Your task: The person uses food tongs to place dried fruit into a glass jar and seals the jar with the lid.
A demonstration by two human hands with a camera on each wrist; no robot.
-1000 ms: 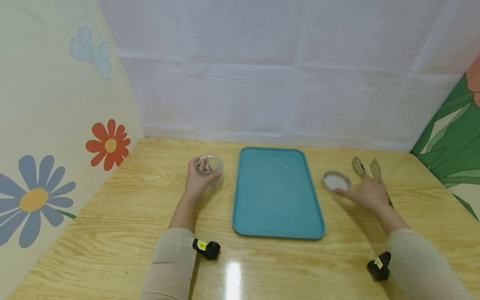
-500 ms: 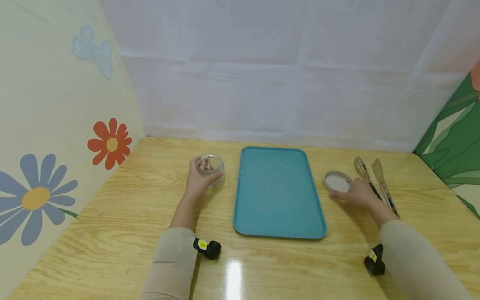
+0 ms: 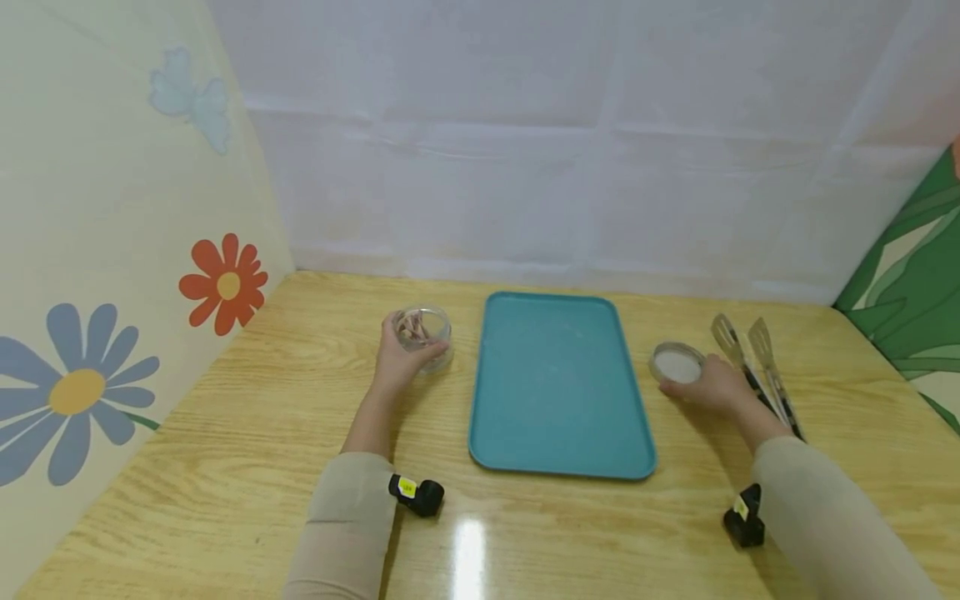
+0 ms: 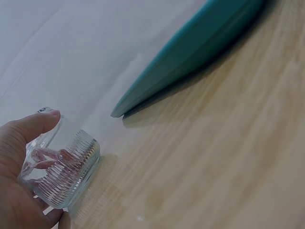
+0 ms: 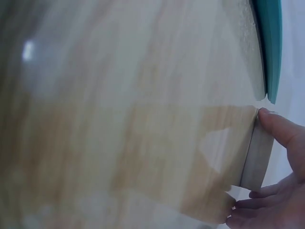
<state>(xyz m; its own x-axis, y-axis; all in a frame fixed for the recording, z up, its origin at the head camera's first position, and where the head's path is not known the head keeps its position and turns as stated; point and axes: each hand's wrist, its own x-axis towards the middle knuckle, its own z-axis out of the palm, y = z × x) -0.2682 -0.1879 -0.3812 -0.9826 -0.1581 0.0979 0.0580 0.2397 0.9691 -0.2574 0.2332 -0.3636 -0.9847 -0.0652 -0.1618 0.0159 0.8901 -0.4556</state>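
Note:
My left hand [image 3: 400,360] grips a clear glass jar [image 3: 437,323] to the left of the tray, thumb on its near side and fingers round the far left. Ribbed walls show on the jar [image 4: 76,164] in the left wrist view, with thin pinkish-brown pieces inside. On the right, my right hand [image 3: 716,387] holds a shallow round lid [image 3: 677,364], pale inside with a greyish rim. In the right wrist view the thumb lies on one end of the lid's side [image 5: 257,157] and the fingers curl at the other, close over the table.
A blue-green rectangular tray [image 3: 558,383] lies between the two hands. Right of the right hand, slotted utensils [image 3: 762,342] with dark handles lie side by side. A white cloth [image 3: 525,150] hangs behind the wooden table [image 3: 247,433].
My right hand has moved left from over the slotted utensils to the lid and taken hold of it, uncovering the utensils' handles. The left hand keeps its grip on the jar.

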